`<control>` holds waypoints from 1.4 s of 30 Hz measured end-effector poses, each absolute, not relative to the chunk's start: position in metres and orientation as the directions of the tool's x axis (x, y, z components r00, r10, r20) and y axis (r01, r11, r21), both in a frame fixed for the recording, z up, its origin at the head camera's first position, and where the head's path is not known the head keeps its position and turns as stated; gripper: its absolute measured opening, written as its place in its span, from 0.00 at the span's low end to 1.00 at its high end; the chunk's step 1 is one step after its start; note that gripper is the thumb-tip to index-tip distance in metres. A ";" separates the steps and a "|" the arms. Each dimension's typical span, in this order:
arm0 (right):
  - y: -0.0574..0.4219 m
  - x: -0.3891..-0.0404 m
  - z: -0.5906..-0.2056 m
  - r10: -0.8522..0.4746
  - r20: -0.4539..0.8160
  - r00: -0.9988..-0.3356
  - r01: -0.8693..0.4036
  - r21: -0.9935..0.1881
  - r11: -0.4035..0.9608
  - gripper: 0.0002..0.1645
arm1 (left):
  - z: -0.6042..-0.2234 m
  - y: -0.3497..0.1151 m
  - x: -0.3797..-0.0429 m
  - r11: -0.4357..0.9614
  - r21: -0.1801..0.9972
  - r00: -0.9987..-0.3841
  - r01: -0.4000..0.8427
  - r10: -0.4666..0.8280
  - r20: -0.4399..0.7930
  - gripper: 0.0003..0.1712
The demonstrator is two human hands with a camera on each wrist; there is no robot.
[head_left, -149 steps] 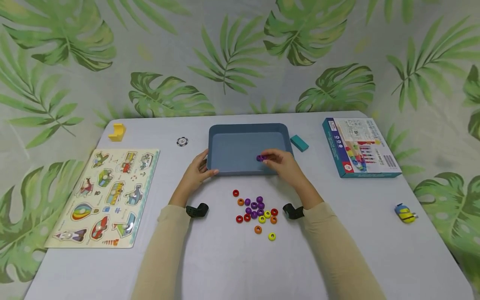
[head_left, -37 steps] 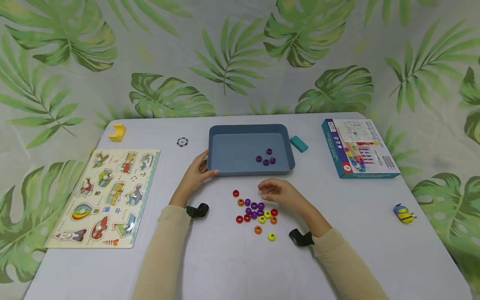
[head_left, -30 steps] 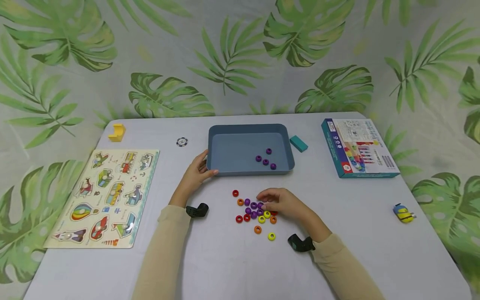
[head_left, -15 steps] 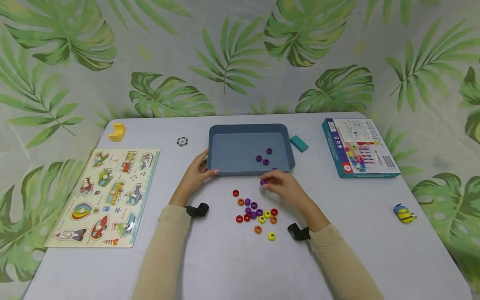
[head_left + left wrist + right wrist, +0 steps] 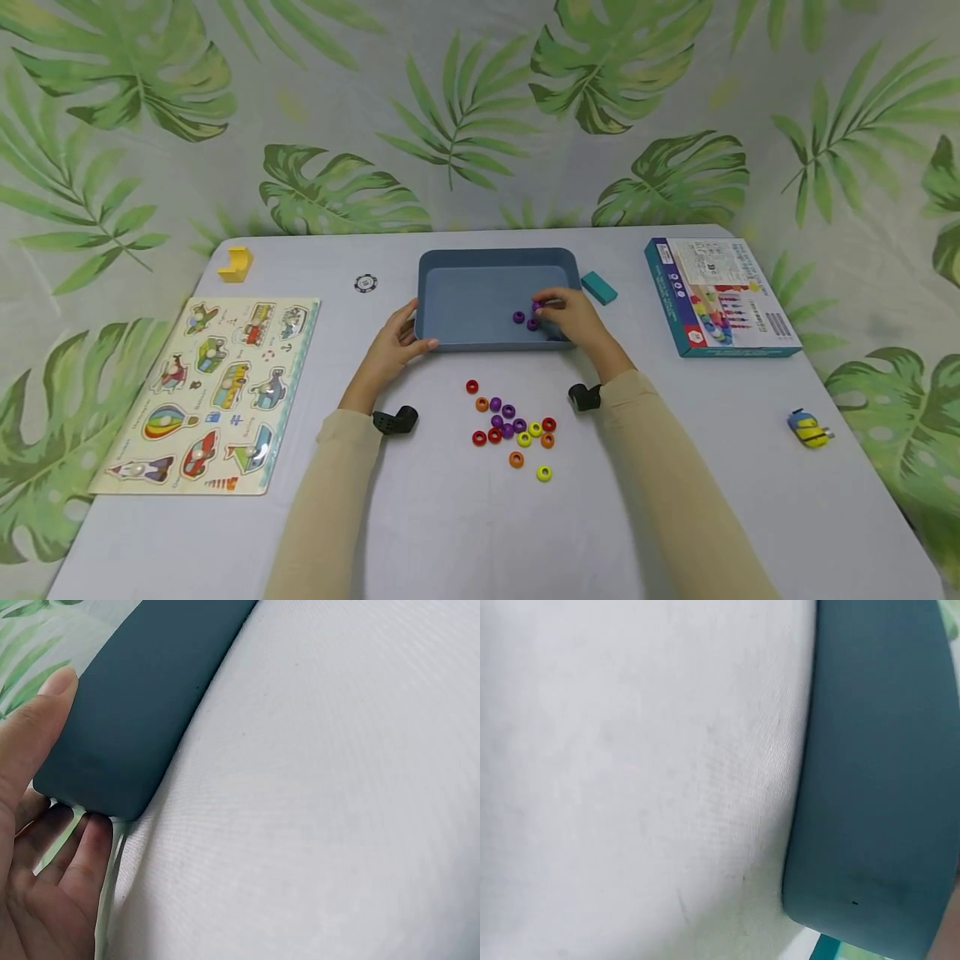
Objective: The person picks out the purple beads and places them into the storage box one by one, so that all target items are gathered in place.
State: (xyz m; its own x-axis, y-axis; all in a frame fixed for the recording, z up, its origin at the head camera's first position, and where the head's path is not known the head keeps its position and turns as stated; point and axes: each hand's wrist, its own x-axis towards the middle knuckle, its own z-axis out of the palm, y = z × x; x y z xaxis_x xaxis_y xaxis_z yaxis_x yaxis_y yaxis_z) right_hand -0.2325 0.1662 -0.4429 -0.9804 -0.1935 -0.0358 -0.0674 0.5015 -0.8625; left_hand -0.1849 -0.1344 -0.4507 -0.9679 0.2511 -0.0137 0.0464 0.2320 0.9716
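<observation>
My left hand (image 5: 392,345) grips the near left corner of a blue-grey tray (image 5: 480,346); in the left wrist view its thumb lies on the rim of the tray (image 5: 142,712), with the fingers at the side wall. Over the tray's right half, my right hand (image 5: 576,318) pinches a purple bead (image 5: 537,307) between thumb and fingertips. A few purple beads (image 5: 518,317) lie in the tray beside it, one partly hidden by the hand. On the cloth in front sit more purple beads (image 5: 507,430), with red beads (image 5: 479,437), orange beads (image 5: 516,459) and yellow beads (image 5: 543,473).
A wooden picture puzzle (image 5: 213,392) lies left. Behind are a yellow block (image 5: 236,265) and a poker chip (image 5: 366,283). Right of the tray are a teal block (image 5: 599,287), a flat toy box (image 5: 723,296) and a small blue-and-yellow toy (image 5: 809,428).
My right hand went down to the loose beads, picked up a purple one and carried it forward over the tray. Purple beads lie in the tray since earlier. My left hand stayed put.
</observation>
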 end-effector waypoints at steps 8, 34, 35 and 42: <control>0.165 -0.243 -0.447 -0.230 -0.119 -0.966 -0.037 -0.816 0.576 0.14 | -0.453 -0.135 -0.186 0.228 0.973 -0.968 0.045 0.250 -0.014 0.46; 0.143 -0.139 -0.443 -0.469 -0.085 -0.879 -0.080 -0.944 0.320 0.20 | -0.451 -0.135 -0.185 0.217 0.975 -0.965 0.052 0.263 -0.007 0.46; 0.141 -0.135 -0.443 -0.478 -0.097 -0.873 -0.074 -0.943 0.326 0.20 | -0.452 -0.135 -0.186 0.220 0.974 -0.965 0.051 0.260 -0.008 0.46; 0.131 -0.114 -0.434 -0.514 -0.149 -0.845 -0.090 -0.907 0.411 0.16 | -0.469 -0.139 -0.194 0.250 0.966 -0.969 0.068 0.248 0.004 0.47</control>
State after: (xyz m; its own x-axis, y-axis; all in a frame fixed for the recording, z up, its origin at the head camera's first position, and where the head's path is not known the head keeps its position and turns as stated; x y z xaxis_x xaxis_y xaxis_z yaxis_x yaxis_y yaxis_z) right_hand -0.1136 0.1314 -0.4344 -0.8450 -0.5136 -0.1488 -0.0903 0.4113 -0.9070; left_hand -0.1938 -0.1390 -0.4688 -0.9689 0.2476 0.0038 0.0677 0.2501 0.9659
